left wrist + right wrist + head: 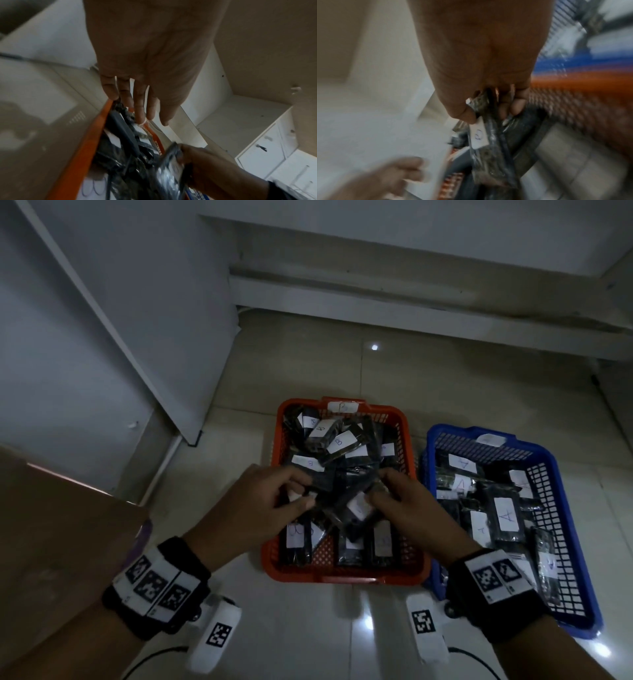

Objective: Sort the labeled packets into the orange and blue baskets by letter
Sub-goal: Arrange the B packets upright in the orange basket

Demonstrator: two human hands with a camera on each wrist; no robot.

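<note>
Over the orange plastic mesh basket [344, 573], our right hand [407, 508] pinches a black white-labelled packet [356, 510]. Our left hand [253, 508] curls onto the packets; whether it grips one, we cannot tell.

A brown cardboard box [51, 529] sits at left on the tiled floor [428, 378] — white cabinet [113, 320] behind.

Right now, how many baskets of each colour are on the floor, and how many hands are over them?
Orange basket: 1
Blue basket: 1
Hands over the orange basket: 2, the left hand and the right hand, which pinches a labelled packet
Total: 2 baskets, 2 hands
</note>
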